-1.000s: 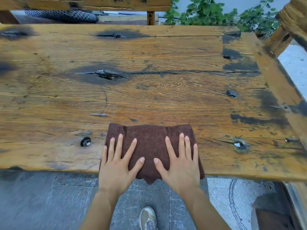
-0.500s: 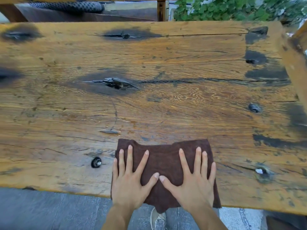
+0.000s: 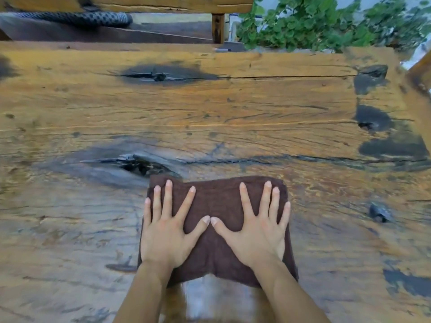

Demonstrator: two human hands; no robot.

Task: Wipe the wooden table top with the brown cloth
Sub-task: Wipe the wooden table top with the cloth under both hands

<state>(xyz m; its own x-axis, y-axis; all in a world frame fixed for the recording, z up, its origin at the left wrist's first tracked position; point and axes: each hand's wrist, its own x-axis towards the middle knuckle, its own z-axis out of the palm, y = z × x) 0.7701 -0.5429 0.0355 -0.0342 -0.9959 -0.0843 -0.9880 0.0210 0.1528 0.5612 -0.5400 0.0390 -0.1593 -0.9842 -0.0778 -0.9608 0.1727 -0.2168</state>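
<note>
**A:** What had moved in that last second?

**B:** In the head view, the brown cloth (image 3: 217, 199) had slid away from the person, farther onto the tabletop (image 3: 256, 108). A second before, it hung over the near edge, well short of the dark knot (image 3: 137, 165). At this moment its far left corner lay just beside that knot, on the knot's near right side, and the whole cloth rested on the wood.

**A:** And the hands?

**B:** They had travelled with it. The left hand (image 3: 166, 234) and the right hand (image 3: 258, 236) both lay flat on top. Each grip was spread wide, with the fingers straight and fanned and pinching nothing. The two thumb tips met, or nearly met, over the middle of the cloth. I judged that the palms were pressing down.

**A:** Was there any sign the wiping worked?

**B:** On the person's side of the knot, right behind the cloth's trailing hem, the wood showed a glossy strip (image 3: 210, 297). I took it for a freshly wiped track, though blur made that uncertain.

**A:** How far along was the job, then?

**B:** It was early, I judged. One forward stroke had covered a narrow lane up to the knot. The wood beyond the knot and out to either side of it looked untouched. The knot's rough, split edge could also have snagged the cloth's corner if the push ran straight over it.
</note>
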